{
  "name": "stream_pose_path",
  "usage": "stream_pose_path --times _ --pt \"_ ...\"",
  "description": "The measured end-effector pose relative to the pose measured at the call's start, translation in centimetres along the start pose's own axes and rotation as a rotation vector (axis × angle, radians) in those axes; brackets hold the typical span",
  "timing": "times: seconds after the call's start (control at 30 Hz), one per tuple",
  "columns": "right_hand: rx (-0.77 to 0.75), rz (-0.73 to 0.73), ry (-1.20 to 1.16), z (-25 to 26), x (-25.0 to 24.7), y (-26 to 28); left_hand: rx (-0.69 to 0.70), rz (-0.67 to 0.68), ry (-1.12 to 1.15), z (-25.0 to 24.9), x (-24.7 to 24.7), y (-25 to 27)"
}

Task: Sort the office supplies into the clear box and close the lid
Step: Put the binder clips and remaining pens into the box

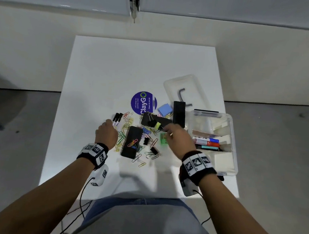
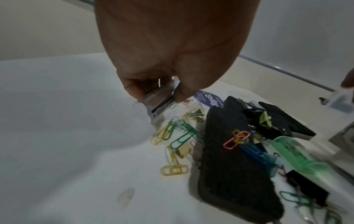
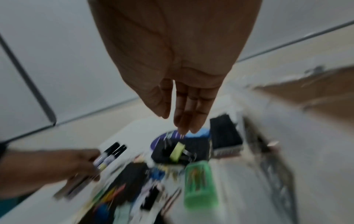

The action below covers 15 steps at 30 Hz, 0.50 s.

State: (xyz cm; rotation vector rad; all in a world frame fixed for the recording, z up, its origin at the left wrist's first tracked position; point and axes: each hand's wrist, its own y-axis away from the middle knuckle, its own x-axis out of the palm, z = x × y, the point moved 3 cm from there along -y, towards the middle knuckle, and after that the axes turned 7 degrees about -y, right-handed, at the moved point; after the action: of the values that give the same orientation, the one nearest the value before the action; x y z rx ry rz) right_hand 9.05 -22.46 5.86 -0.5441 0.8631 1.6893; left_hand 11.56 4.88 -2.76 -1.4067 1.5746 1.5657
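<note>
Gripping two black-capped markers (image 1: 117, 119) together, the left hand (image 1: 106, 133) has its fingers and thumb curled round the pale barrels, caps pointing away from the person, at the left edge of the pile. Now from the biggest thing down: the square white table (image 1: 105, 72), smooth and matte, carries everything. The clear box (image 1: 231, 141), rigid see-through plastic with rounded corners, sits at the table's right side, and inside it lie markers with blue and red caps (image 1: 208, 141) in a divided compartment. Its clear lid (image 1: 186, 88), with a grey handle, lies off the box just behind it. The right hand (image 1: 177, 139) hovers between pile and box, fingers straight and close together, holding nothing in the wrist view, though that view is smeared. Left of the box, a round purple sticker (image 1: 143, 102) reads "ClayGO", with "Clean as you go" beside it. Three black rectangular erasers (image 1: 131, 142) with a felt-like surface lie in the pile, one right beside the box. A translucent green case (image 1: 162, 138) sits under the right hand, a blue sticky-note pad (image 1: 165, 109) near the sticker. Scattered coloured paper clips (image 1: 123, 127) and black binder clips (image 1: 154, 150) fill the gaps, some clips resting on the nearest eraser.
</note>
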Motion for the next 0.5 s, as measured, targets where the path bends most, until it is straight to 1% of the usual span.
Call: stream_pose_path --times 0.07,0.13,0.17,0.23,0.3,0.37,0.43,0.5 --pt "-0.011 -0.176 -0.070 -1.1 -3.5 0.5 0.037 -0.058 0.108 -1.5 -0.9 0.9" --pt "0.020 -0.316 -0.094 -3.2 -6.2 0.9 0.106 -0.065 0.239 -3.9 -1.5 2.0" --pt "0.055 -0.368 -0.074 -4.5 -7.3 1.0 0.164 -0.058 0.273 -5.5 -1.8 2.7" --pt "0.169 -0.449 0.028 -7.3 -8.9 1.4 0.333 -0.018 0.284 -9.0 -2.1 3.7" --pt "0.325 -0.459 0.109 -9.9 -9.8 2.1 0.459 0.047 0.286 -12.6 -2.4 4.7" --pt "0.460 -0.405 0.075 -11.8 -10.4 3.0 0.555 0.095 0.279 -16.5 -2.8 5.9" --pt "0.508 -0.336 -0.052 -12.9 -10.3 3.8 0.704 0.105 0.219 -20.4 -3.2 7.3" --pt "0.483 -0.296 -0.121 -13.3 -9.7 4.3 0.871 0.115 0.070 -24.0 -3.0 8.5"
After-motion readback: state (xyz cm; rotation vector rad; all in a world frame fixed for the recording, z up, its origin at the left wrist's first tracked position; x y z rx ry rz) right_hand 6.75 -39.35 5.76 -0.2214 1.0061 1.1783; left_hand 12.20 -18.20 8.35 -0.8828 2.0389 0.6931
